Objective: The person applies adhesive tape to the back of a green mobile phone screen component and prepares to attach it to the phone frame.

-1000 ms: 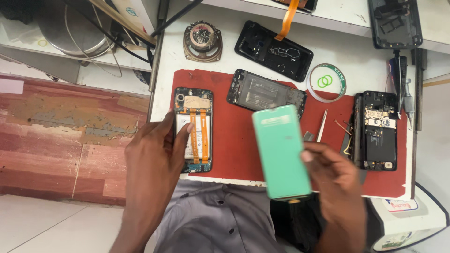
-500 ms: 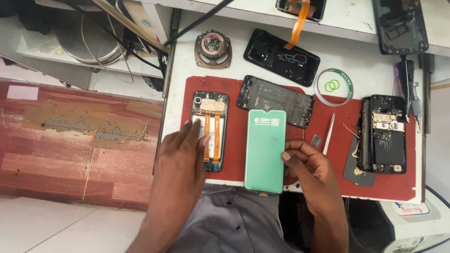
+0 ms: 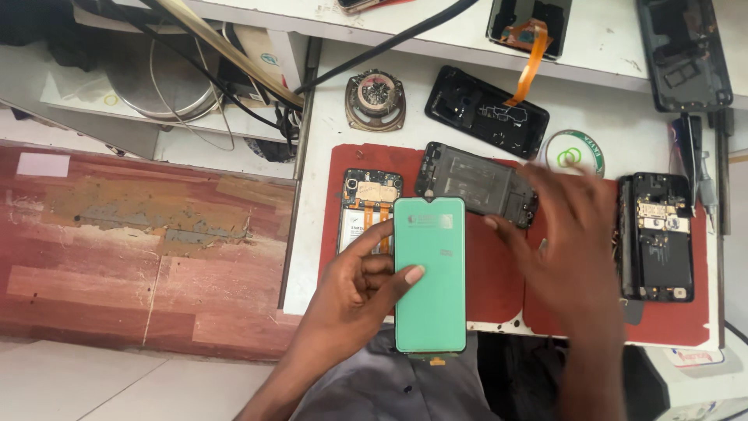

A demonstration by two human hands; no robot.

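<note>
Over red mat (image 3: 499,288): left hand (image 3: 354,292) grips green screen (image 3: 430,273); right hand (image 3: 569,249) hovers, spread.

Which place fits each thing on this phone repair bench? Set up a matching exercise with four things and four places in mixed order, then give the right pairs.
Things:
1. green phone screen
2. round speaker
3. roll of tape
4. open phone with orange strips

Places:
A. on the white bench above the red mat
B. on the mat, partly under the green screen
C. held in the left hand
D. just beyond the mat's top edge, above the blurred right hand

Pairs: 1-C, 2-A, 3-D, 4-B
</note>
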